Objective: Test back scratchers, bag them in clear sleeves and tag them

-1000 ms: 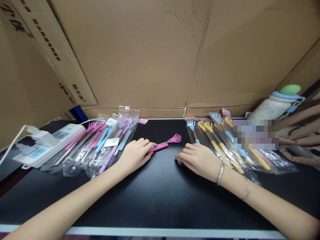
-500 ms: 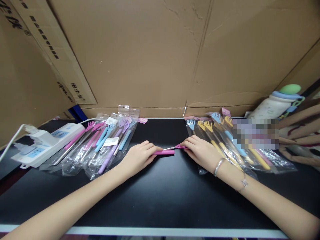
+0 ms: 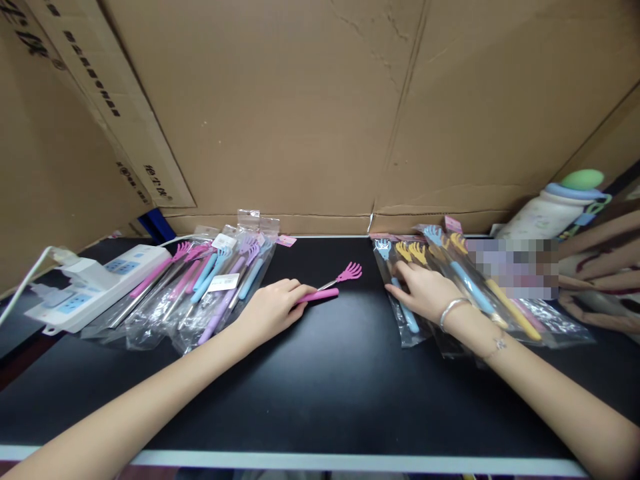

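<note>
My left hand (image 3: 281,304) is closed on a pink back scratcher (image 3: 350,272). Its claw head and a short length of metal rod stick out to the right of my fingers, with a pink handle (image 3: 323,295) just in front of the rod. Whether the two parts join is hidden inside the hand. My right hand (image 3: 419,290) lies over the bagged back scratchers on the right, thumb and fingers apart. Its fingertips are at a bagged blue back scratcher (image 3: 411,321); yellow claw heads (image 3: 417,252) show just behind the fingers.
Several bagged pink, blue and purple back scratchers (image 3: 218,321) lie at the left, beside a white power strip (image 3: 90,293) with plugs. A bottle (image 3: 533,212) stands at the back right, near another person's hand (image 3: 595,267). Cardboard (image 3: 280,113) walls the black table's (image 3: 300,393) back.
My right hand has let go of the pink claw head and moved right, onto the bagged back scratchers. The pink back scratcher stays in my left hand, tilted up a little more.
</note>
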A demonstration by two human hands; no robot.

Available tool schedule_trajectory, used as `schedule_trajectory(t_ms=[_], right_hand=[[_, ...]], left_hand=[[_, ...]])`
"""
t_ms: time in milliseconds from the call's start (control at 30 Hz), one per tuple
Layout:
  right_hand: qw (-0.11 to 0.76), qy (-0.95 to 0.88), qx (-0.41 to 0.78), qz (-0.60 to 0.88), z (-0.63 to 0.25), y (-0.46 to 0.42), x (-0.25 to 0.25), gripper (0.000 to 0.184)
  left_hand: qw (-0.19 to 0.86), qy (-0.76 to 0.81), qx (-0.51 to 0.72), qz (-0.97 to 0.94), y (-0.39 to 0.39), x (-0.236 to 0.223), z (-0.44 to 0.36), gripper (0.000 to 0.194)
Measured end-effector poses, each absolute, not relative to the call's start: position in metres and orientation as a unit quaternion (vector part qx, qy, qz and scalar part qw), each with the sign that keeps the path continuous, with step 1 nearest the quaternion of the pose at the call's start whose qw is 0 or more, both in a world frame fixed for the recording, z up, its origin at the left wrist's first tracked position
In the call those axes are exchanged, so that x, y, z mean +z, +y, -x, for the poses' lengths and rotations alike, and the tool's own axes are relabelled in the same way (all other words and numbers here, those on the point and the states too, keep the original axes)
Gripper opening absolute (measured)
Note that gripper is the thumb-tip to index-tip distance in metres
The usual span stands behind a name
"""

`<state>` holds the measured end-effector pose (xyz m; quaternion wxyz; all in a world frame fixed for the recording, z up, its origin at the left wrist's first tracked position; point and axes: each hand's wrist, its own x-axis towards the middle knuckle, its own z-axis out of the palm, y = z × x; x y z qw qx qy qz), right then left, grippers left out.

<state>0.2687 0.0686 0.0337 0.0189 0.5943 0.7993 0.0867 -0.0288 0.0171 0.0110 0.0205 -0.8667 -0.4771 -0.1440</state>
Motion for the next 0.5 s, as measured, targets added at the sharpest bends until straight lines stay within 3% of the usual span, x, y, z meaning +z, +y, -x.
schedule_trajectory(t_ms=[100, 300, 500], right_hand=[[0.025, 0.795, 0.093, -0.599, -0.2656, 0.0698, 0.0307, 0.034], [-0.033, 0.813, 0.041, -0.580, -0.2637, 0.0731, 0.0284, 0.024], [-0.075, 0.831, 0.016, -0.551, -0.2645, 0.0751, 0.0299, 0.025]], left_hand=[[0.024, -0.478, -0.144, 0.866, 0.0182, 0.0099, 0.0292, 0.026], [0.019, -0.478, -0.144, 0.867, 0.0185, 0.0124, 0.0298, 0.027], [0.029, -0.472, -0.153, 0.868, 0.0179, 0.0132, 0.0306, 0.026]])
